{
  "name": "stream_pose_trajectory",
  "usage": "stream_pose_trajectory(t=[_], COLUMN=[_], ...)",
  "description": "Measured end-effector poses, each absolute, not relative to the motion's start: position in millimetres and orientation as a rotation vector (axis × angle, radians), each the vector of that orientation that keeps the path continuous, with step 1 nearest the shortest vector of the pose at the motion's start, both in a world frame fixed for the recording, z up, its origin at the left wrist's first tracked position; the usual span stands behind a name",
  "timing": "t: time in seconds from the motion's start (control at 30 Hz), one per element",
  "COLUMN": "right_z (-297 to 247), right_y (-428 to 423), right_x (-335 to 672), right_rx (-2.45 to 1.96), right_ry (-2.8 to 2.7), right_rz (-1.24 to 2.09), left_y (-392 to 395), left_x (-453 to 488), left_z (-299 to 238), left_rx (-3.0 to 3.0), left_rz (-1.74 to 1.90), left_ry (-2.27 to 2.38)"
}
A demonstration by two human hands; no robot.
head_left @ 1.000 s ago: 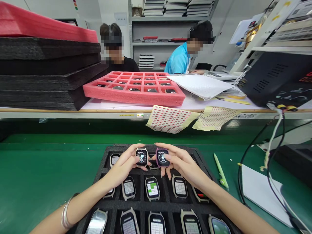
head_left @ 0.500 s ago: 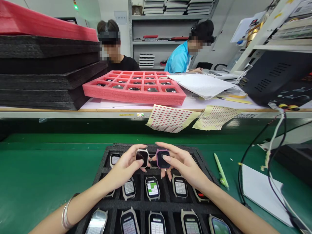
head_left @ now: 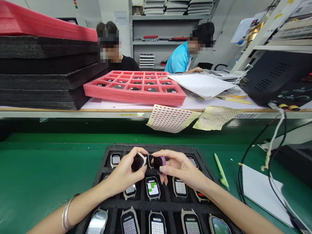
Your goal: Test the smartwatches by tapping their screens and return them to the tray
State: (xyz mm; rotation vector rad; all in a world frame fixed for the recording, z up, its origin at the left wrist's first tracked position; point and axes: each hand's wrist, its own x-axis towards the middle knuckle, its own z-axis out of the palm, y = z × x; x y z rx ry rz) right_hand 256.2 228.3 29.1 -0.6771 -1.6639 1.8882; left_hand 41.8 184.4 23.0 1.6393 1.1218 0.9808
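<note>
My left hand (head_left: pixel 130 167) grips a smartwatch with a pale case (head_left: pixel 138 162) and a dark screen by its edges. In my right hand (head_left: pixel 176 165) is a smartwatch with a purple case (head_left: pixel 159 163), its dark face turned to the left. Both are strapless and held close together above the far rows of a black foam tray (head_left: pixel 143 205). Watch bodies lie in the tray's compartments, several with lit screens, among them one with green blocks (head_left: pixel 152 188). My hands partly cover the far row.
A green pen (head_left: pixel 221 171) and white paper (head_left: pixel 264 193) lie right of the tray, near black and white cables (head_left: pixel 269 156). On the shelf ahead are a red foam tray (head_left: pixel 134 95), stacked black foam (head_left: pixel 41 74) and papers (head_left: pixel 202 85). Two people sit beyond.
Both watches have been tilted from facing me to edge-on, their faces turning leftward. My fingers have closed further around them, and my right hand has shifted slightly left and down.
</note>
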Motion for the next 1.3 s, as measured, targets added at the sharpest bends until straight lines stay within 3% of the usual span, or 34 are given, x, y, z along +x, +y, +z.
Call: stream_pose_trajectory(t=[1.3], right_z=[32.6], right_y=[224.9], right_x=[254.7], right_rx=[-0.777], right_ry=[-1.714], right_rz=[1.776], left_y=[186.5], left_x=[42.2], left_z=[23.2], left_rx=[1.814], left_rz=[1.010], left_ry=[1.203])
